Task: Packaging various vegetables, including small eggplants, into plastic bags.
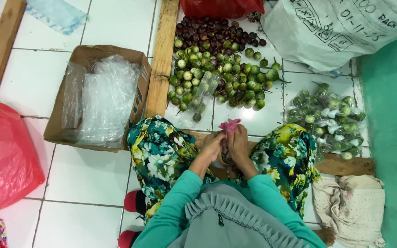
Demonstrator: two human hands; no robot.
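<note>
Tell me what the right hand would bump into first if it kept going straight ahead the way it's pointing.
Probably the clear plastic bag lying at the near edge of the pile of small green eggplants. The right hand points away from the body, but depth is hard to judge from above.

The small bag (pixel 226 151) is mostly hidden between left hand (pixel 213 146) and right hand (pixel 239 143)
</note>
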